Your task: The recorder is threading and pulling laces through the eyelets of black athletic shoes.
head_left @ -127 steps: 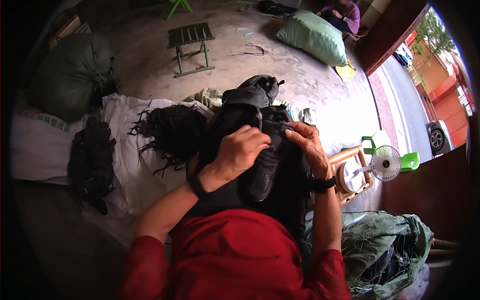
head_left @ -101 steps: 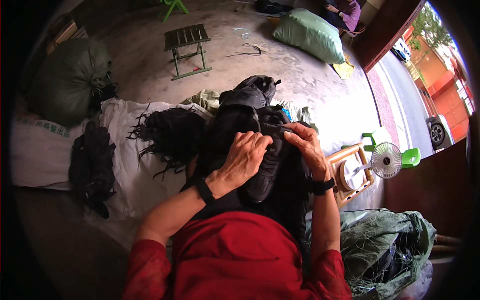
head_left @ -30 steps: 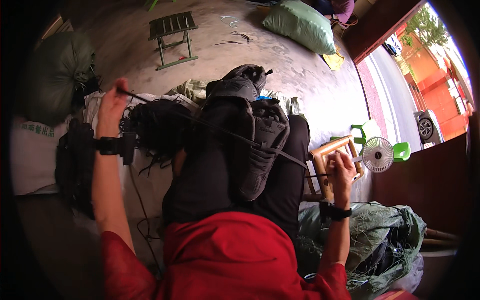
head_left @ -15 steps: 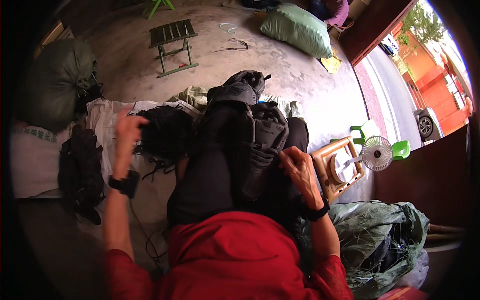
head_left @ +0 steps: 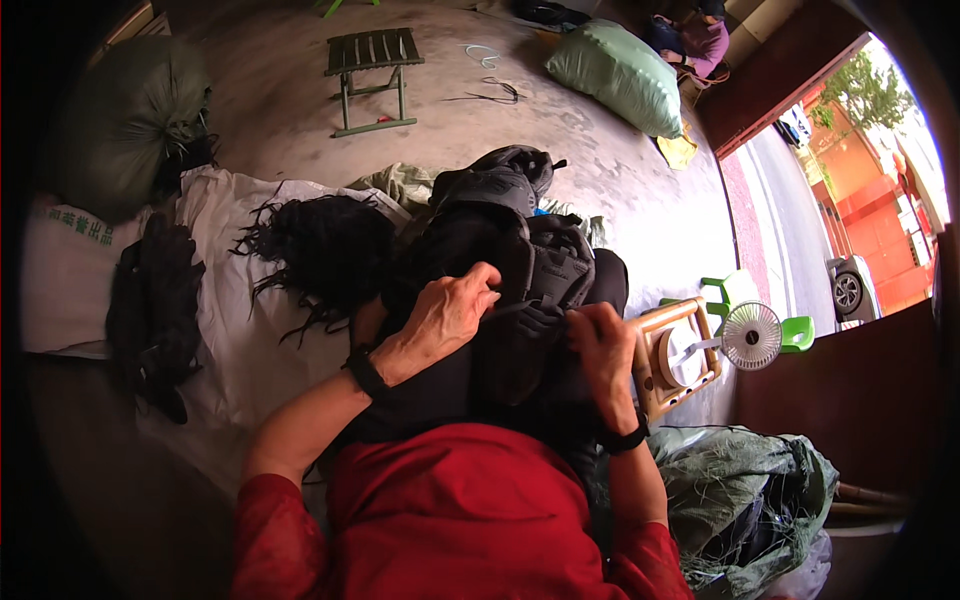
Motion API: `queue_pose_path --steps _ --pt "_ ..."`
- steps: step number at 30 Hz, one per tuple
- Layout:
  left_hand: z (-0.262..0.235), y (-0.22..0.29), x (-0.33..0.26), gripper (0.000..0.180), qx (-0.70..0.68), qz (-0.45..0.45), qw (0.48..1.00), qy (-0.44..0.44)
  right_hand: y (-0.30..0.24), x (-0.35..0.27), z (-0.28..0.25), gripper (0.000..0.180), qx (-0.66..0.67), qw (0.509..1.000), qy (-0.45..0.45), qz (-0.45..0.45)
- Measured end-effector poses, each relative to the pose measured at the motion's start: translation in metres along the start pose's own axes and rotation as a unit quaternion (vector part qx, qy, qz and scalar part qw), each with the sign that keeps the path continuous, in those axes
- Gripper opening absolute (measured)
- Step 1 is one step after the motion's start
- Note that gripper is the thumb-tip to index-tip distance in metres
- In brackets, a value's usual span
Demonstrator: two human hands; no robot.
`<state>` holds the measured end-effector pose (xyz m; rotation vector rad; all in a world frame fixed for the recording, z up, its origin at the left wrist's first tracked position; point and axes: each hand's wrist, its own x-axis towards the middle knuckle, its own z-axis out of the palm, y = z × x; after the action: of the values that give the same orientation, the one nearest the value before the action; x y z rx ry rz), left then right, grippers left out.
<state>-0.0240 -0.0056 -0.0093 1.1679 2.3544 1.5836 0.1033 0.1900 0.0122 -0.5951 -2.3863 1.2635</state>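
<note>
Black shoe (head_left: pixel 535 330): lay on the wearer's lap between the two hands, toe pointing back toward the red shirt (head_left: pixel 465 510), opening and tongue turned away.
Left hand (head_left: pixel 448 318): came in at the shoe's left side, thumb and forefinger close together, the other fingers curled; whether a lace was pinched there could not be told.
Right hand (head_left: pixel 605 350): sat at the shoe's right edge, fingers bent and slightly blurred — their grip could not be made out either.
Lacing (head_left: pixel 532 312): crossed the shoe's front in the gap between both sets of fingertips.
Tied green sack (head_left: pixel 135 125): stood full at the far left, its neck gathered, the contents hidden.
Pale green sack (head_left: pixel 615 78): lay plump on the floor near a seated person in purple (head_left: pixel 705 45); its filling was hidden too.
Torn green sack (head_left: pixel 690 475): slumped at the lower right, frayed threads hanging, dark material (head_left: pixel 752 525) showing inside — too dim to identify.
White sheeting (head_left: pixel 250 375): bore a tangled heap of black strands (head_left: pixel 325 240), left of the shoe.
Bamboo stool (head_left: pixel 685 397): carried a small white fan (head_left: pixel 750 335).
</note>
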Motion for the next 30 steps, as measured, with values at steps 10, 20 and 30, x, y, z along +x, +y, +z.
queue_pose_path --steps 10,20,30 --pt "0.008 0.000 0.015 0.008 0.041 0.004 0.999 0.019 -0.003 -0.003 -0.001 0.017 0.053 0.997 -0.053 0.024" --pt "0.018 0.029 0.014 0.005 0.314 0.175 0.933 0.017 -0.002 -0.003 -0.003 0.015 -0.005 0.999 -0.045 0.017" --pt "-0.026 0.017 0.054 0.007 0.341 0.445 0.822 -0.103 -0.003 0.046 -0.048 0.034 -0.331 0.834 -0.125 -0.423"
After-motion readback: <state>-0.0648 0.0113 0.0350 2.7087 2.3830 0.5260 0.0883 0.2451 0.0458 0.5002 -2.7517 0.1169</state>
